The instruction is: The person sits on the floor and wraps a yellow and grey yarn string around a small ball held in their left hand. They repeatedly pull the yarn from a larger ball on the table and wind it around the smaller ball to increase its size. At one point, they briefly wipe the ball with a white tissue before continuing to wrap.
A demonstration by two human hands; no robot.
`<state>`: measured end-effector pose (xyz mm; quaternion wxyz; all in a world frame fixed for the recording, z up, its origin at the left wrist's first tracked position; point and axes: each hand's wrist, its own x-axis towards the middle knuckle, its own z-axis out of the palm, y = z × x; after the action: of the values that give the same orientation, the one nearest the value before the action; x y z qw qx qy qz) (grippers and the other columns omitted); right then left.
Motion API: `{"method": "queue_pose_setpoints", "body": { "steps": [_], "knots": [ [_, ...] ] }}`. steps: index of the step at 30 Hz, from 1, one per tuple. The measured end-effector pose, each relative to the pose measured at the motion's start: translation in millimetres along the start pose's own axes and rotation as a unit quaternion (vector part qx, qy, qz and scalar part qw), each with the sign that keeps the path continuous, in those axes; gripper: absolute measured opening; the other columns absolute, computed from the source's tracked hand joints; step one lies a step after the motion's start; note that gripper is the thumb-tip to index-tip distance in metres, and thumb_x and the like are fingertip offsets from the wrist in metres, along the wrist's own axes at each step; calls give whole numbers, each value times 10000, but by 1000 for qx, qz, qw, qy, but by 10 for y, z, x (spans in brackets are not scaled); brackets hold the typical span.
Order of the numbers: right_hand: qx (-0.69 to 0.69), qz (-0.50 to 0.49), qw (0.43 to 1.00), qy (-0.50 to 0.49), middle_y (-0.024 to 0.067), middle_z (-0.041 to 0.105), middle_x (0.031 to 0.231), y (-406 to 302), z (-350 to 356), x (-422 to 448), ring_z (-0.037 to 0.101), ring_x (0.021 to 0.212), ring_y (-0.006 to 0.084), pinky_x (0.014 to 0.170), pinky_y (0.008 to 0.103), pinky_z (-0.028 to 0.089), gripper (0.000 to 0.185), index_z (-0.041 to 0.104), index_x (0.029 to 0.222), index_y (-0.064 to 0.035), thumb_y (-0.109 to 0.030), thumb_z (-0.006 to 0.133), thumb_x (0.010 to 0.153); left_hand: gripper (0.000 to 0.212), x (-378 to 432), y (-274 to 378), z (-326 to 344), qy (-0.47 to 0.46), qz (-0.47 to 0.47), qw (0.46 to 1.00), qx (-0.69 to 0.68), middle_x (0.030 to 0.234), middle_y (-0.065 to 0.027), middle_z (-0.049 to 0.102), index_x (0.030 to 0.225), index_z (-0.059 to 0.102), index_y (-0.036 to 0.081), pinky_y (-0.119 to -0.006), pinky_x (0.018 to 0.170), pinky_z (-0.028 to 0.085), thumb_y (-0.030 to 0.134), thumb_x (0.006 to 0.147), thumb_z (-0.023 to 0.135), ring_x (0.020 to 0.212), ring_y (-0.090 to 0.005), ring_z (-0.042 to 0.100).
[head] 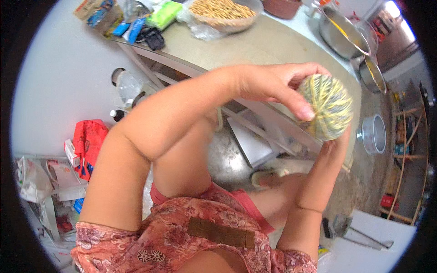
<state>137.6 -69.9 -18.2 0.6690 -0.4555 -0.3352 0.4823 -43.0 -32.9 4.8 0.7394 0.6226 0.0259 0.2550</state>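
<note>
A round ball of yellow and grey yarn (329, 109) is held up over the near edge of a table (293, 41). My left hand (273, 82) grips it from the left, with the thumb pressed on its front and the fingers curved over the far side. From below right my right forearm (319, 181) rises to the ball. My right hand is hidden behind the yarn, so its fingers do not show. A loose strand cannot be made out.
On the table are a plastic bowl (225, 15) of tan pieces resembling peanuts, a green packet (164, 15) and a black pouch (152, 38). Steel pots (341, 34) stand at the right. A metal basin (374, 133) is beyond the table; a red bag (90, 143) lies left.
</note>
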Motion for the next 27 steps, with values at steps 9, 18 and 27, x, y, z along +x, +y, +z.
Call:
{"method": "queue_pose_setpoints", "body": {
  "steps": [9,18,27],
  "knots": [
    [-172,62,946,-266,-45,482,602,105,27,-156,338,491,21,444,183,233,280,636,904,-39,-267,484,962,865,36,-6,-294,330,218,889,230,1162,-143,486,1266,281,48,-350,923,451,170,630,854,1068,-197,520],
    [-284,-79,923,-248,-4,537,669,-37,90,-337,453,605,61,568,214,365,220,628,835,13,-167,542,927,849,-127,33,-325,370,-30,790,488,1154,-181,487,1246,397,77,-363,930,406,253,544,841,1092,-270,500],
    [-177,-91,967,-160,2,560,709,-155,-188,-153,464,608,53,563,200,369,169,614,813,-4,-138,584,911,766,-132,-87,-161,-38,-136,982,124,1140,-84,551,1306,350,21,-300,908,437,167,702,798,1068,-157,528]
  ]
}}
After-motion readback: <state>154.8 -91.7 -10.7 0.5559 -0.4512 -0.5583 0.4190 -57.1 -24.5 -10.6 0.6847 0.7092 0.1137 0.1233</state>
